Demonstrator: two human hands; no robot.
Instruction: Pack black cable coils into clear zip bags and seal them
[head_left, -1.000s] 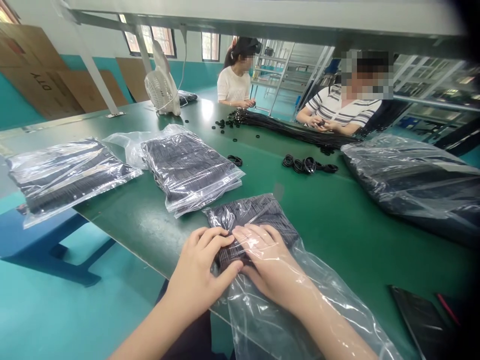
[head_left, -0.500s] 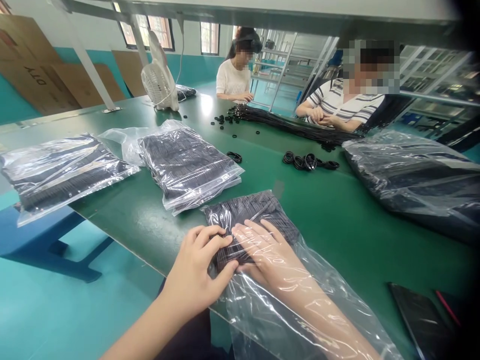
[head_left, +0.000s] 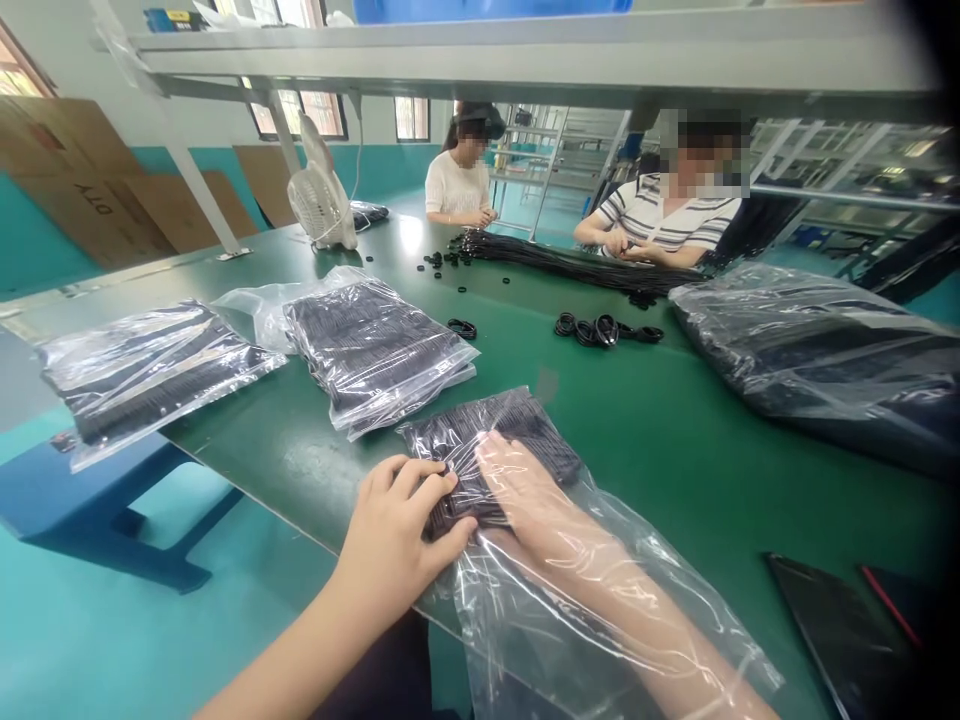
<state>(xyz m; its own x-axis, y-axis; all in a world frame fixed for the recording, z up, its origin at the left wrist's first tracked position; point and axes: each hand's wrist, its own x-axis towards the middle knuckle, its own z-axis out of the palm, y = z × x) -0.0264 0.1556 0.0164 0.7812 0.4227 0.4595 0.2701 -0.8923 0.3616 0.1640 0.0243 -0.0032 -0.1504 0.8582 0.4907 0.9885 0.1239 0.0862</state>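
Note:
A clear plastic bag (head_left: 622, 600) lies at the table's near edge, its loose end trailing toward me. In its far part sit rows of thin black cords (head_left: 480, 415), packed side by side. My right hand (head_left: 521, 495) reaches inside the bag, its fingers stretched out flat on the cords. From outside, my left hand (head_left: 409, 515) rests against the left side of the bag, fingers bent and thumb spread apart from them. Farther off, a filled bag (head_left: 375, 340) of similar black cords lies above my hands, with another filled bag (head_left: 157, 365) to its left.
Small black rings (head_left: 450, 260) and coiled cords (head_left: 604, 330) lie on the green table (head_left: 630, 420). A long black cord bundle (head_left: 555, 260) stretches before two seated people. A large filled bag (head_left: 817, 350) stands right; a fan (head_left: 319, 205) stands far left. A shelf (head_left: 480, 65) hangs overhead.
The view has tilted up, showing more of the shelf. My right hand's fingers have drawn closer together inside the bag; my left hand stays at the bag's side.

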